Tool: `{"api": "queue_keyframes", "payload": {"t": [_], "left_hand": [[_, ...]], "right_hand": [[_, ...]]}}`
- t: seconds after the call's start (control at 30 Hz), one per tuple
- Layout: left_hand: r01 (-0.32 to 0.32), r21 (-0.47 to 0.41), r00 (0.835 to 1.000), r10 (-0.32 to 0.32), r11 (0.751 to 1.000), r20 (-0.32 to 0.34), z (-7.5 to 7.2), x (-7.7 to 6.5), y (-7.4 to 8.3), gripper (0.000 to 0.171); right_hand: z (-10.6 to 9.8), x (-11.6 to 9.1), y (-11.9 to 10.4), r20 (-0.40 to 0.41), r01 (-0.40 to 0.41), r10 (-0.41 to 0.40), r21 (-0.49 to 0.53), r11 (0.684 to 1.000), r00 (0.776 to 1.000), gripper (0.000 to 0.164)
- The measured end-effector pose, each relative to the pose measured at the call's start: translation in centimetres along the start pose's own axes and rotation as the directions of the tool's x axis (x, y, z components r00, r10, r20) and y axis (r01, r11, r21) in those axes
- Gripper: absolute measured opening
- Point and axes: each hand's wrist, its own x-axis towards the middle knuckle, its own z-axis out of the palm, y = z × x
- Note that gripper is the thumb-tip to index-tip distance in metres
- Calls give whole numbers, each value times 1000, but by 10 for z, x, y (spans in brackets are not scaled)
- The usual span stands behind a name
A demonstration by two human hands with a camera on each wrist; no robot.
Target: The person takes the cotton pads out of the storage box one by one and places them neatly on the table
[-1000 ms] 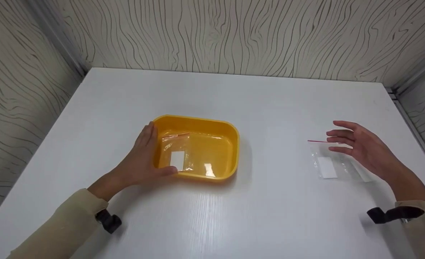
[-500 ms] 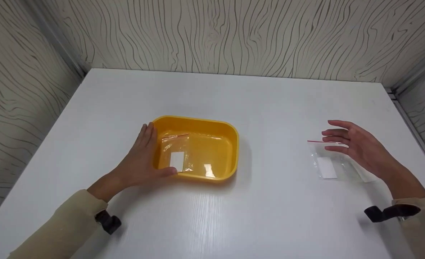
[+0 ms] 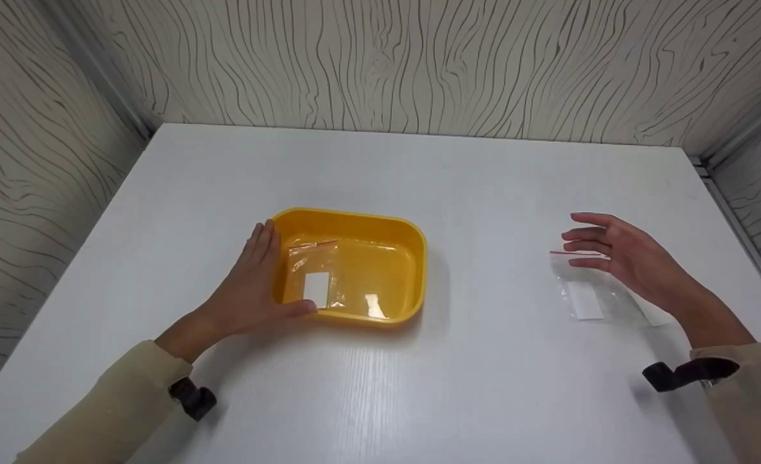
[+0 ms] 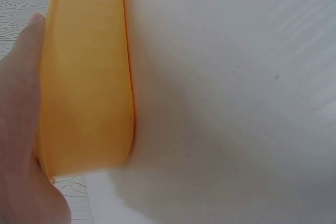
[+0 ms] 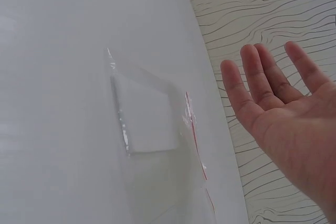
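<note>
A yellow plastic tray [image 3: 380, 225] stands on the white table. My left hand [image 3: 245, 287] grips its left end, fingers along the left side and thumb over the near rim; in the left wrist view the hand lies against the tray wall [image 4: 89, 77]. Inside the tray, at the left, lies a clear zip bag [image 3: 298, 261] with a red seal line and white label. My right hand [image 3: 641, 261] hovers with spread, loosely bent fingers over more clear zip bags [image 3: 584, 299], which overlap on the table. In the right wrist view that hand [image 5: 289, 108] holds nothing.
The white table [image 3: 483, 361] reaches back to a wood-patterned wall panel [image 3: 380, 64]. Similar panels rise at both sides. A black strap mount [image 3: 193, 398] sits on the left wrist, and another black mount [image 3: 689, 374] on the right.
My right hand has drifted left over the bags, its fingers still loosely spread. The left hand stays at the tray, and the bags keep their places.
</note>
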Motion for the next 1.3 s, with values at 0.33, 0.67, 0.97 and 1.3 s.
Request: {"api": "queue_keyframes", "payload": {"t": [0.33, 0.67, 0.97, 1.3], "left_hand": [[-8, -9, 1000, 8, 1000, -5, 0, -1, 0, 129], [-8, -5, 1000, 8, 1000, -12, 0, -1, 1, 127], [-1, -4, 1000, 1, 1000, -10, 1, -1, 1, 128], [-1, -16, 1000, 1, 1000, 1, 0, 0, 1, 128]], "right_hand": [[9, 11, -1, -9, 2, -3, -32, 999, 1000, 45], [16, 19, -1, 4, -1, 1, -34, 999, 1000, 45], [22, 27, -2, -3, -26, 26, -79, 997, 1000, 44], [27, 35, -3, 27, -15, 17, -82, 997, 999, 44]]}}
